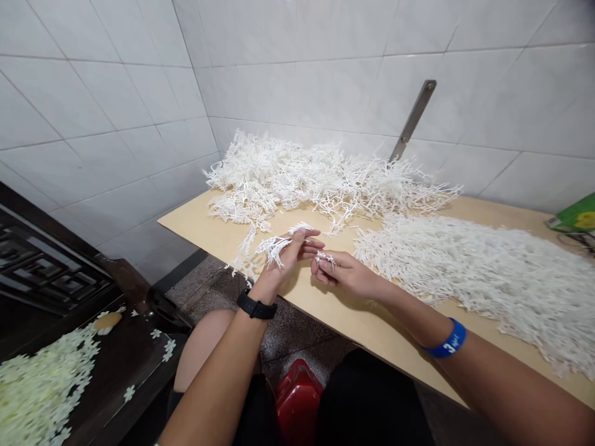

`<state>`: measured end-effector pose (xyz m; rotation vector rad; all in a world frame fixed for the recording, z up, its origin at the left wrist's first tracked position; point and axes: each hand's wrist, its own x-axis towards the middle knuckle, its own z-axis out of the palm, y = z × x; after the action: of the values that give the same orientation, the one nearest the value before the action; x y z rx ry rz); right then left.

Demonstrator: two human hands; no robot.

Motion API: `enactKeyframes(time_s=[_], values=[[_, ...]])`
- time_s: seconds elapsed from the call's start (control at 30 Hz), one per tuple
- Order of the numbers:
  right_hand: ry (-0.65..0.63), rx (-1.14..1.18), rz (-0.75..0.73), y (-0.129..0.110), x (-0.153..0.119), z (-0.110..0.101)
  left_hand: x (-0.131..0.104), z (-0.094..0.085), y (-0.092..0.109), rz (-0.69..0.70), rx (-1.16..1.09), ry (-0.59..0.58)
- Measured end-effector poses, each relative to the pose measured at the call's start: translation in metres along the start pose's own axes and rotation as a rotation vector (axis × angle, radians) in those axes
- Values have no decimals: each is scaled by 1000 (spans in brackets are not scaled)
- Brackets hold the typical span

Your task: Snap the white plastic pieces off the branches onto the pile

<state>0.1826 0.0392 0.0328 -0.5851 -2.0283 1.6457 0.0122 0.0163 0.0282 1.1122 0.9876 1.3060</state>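
Note:
My left hand (294,253), with a black watch at its wrist, is closed around a bunch of white branching plastic sprigs (274,249). Their thin forked ends hang past the thumb toward the left and over the table's front edge. Close beside its fingertips, my right hand (341,272) pinches a small white forked piece (324,257) between thumb and curled fingers. A blue band circles the right forearm. Whether the small piece joins the left hand's bunch I cannot tell. Both hands are above the front part of the light wooden table (186,217).
A tangled heap of white sprigs (288,170) lies along the wall. Flatter, combed-looking sprigs (488,266) cover the table's right side. A green package (576,214) sits at far right. Pale blossoms (51,378) lie on a dark wooden seat at left. Below is a red stool (299,396).

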Motion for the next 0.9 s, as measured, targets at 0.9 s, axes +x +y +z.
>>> enactKeyframes(time_s=[0.9], values=[[662,-436,-73,16,2,-8,7,-13,-17,67,39,232]])
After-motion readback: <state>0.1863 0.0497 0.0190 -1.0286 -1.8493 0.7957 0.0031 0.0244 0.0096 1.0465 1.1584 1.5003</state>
